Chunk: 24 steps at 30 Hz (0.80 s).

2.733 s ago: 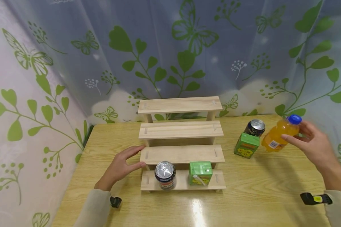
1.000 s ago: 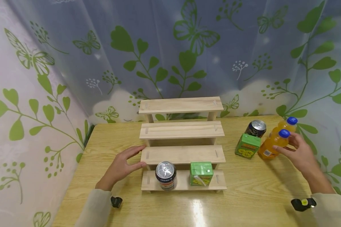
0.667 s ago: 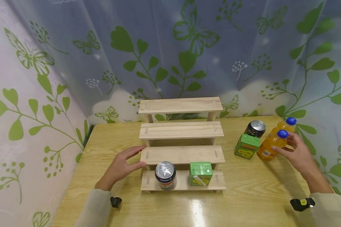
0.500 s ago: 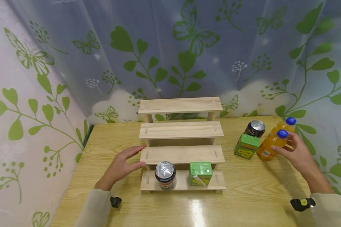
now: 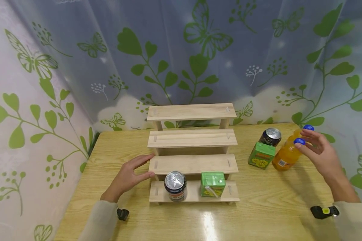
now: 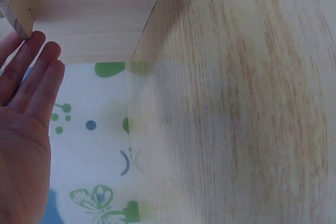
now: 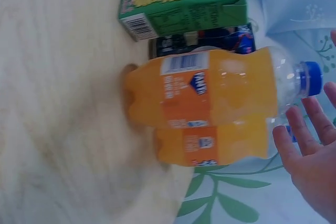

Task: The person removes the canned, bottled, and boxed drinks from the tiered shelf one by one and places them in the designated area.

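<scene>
Two bottles of orange drink with blue caps stand upright at the table's right, the front bottle [image 5: 285, 159] partly covering the rear bottle [image 7: 226, 145]. Beside their caps is my right hand [image 5: 325, 159], its fingers spread and holding nothing. In the right wrist view a small gap separates the palm from the front bottle's cap [image 7: 311, 78]. My left hand [image 5: 126, 177] touches the left end of the stepped wooden shelf [image 5: 193, 164] with thumb and fingertips. Seen from the left wrist, those fingers [image 6: 31, 85] are nearly straight against the wood.
On the shelf's lowest step stand a dark can [image 5: 175, 187] and a green drink carton [image 5: 213, 184] with a straw. Another green carton [image 5: 261, 155] and a dark can [image 5: 270, 137] stand just left of the bottles. A patterned curtain [image 5: 175, 50] hangs behind the table.
My right hand has set the bottle down in front of the other one, then let go and moved slightly up and right. The left hand has stayed at the shelf.
</scene>
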Each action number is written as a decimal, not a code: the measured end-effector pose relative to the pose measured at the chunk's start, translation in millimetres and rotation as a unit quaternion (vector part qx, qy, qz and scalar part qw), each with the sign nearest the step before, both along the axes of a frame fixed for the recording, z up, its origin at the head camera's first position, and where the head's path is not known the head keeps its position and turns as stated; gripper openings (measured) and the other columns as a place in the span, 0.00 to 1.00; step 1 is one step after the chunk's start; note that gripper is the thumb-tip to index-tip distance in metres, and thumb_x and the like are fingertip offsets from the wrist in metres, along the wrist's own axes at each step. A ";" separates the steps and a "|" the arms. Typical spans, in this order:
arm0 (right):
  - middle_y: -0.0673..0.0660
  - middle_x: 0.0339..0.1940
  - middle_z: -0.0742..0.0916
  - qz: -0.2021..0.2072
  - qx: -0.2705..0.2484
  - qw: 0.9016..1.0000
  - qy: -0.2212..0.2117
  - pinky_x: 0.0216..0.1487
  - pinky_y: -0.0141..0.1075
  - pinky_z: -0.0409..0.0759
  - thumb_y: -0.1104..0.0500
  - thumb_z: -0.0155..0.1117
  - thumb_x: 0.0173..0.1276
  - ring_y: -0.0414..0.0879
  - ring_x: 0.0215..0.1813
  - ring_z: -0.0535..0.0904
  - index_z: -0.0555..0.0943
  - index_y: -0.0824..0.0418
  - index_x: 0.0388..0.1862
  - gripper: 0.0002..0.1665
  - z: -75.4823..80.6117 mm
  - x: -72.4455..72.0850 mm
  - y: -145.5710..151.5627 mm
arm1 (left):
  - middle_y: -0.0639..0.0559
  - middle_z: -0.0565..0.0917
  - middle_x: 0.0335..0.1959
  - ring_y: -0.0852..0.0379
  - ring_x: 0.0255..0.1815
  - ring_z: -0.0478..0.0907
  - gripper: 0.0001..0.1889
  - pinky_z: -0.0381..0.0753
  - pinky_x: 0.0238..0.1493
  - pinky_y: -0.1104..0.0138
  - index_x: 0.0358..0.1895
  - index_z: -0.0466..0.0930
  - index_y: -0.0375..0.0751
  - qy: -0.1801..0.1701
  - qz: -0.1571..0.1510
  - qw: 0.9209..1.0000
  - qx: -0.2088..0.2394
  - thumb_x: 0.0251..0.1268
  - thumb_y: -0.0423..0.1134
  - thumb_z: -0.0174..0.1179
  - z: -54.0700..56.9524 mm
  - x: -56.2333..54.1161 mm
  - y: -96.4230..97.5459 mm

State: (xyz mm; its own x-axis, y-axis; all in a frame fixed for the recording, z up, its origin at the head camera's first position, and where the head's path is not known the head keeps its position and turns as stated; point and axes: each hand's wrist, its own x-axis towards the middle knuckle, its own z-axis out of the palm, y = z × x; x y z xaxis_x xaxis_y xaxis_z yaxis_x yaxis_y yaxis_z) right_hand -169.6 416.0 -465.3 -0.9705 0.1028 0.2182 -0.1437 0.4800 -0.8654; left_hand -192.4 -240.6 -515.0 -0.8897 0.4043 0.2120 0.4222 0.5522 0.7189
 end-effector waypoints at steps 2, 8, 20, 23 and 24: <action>0.30 0.69 0.77 -0.004 0.003 1.000 0.007 0.61 0.10 0.73 0.63 0.64 0.83 0.23 0.67 0.72 0.67 0.49 0.85 0.36 5.3 -1.0 -1.3 | 0.49 0.81 0.76 0.40 0.75 0.80 0.37 0.82 0.72 0.39 0.80 0.76 0.55 0.000 -0.001 1.000 0.001 0.68 0.47 0.78 0.0 -0.1 0.2; 0.30 0.70 0.77 -0.010 0.029 0.999 0.035 0.68 0.11 0.68 0.62 0.67 0.82 0.26 0.69 0.71 0.69 0.51 0.85 0.36 21.5 -3.6 -12.5 | 0.47 0.80 0.77 0.41 0.75 0.79 0.37 0.83 0.73 0.43 0.80 0.76 0.52 0.000 -0.002 1.000 0.003 0.69 0.46 0.78 -1.3 -0.7 0.5; 0.35 0.72 0.77 0.067 0.043 0.995 0.052 0.64 0.12 0.70 0.65 0.68 0.80 0.25 0.70 0.72 0.70 0.56 0.83 0.36 43.1 -3.5 -61.9 | 0.48 0.80 0.77 0.40 0.76 0.79 0.37 0.82 0.73 0.43 0.80 0.76 0.49 0.000 0.000 1.000 0.000 0.69 0.45 0.78 -3.9 -1.6 -0.6; 0.36 0.73 0.77 0.089 0.035 0.994 0.060 0.65 0.13 0.71 0.68 0.68 0.78 0.26 0.71 0.72 0.70 0.58 0.83 0.37 42.4 -3.8 -72.7 | 0.48 0.81 0.76 0.40 0.76 0.79 0.37 0.82 0.72 0.43 0.80 0.76 0.47 -0.001 -0.001 1.000 0.002 0.69 0.45 0.78 -4.2 -1.7 -0.7; 0.37 0.73 0.77 0.094 0.036 0.993 0.063 0.66 0.13 0.71 0.68 0.68 0.78 0.26 0.71 0.72 0.70 0.58 0.82 0.37 42.1 -3.7 -76.3 | 0.48 0.81 0.76 0.41 0.76 0.79 0.37 0.82 0.73 0.43 0.80 0.76 0.47 -0.002 -0.001 1.000 0.002 0.69 0.45 0.77 -4.1 -1.7 -0.7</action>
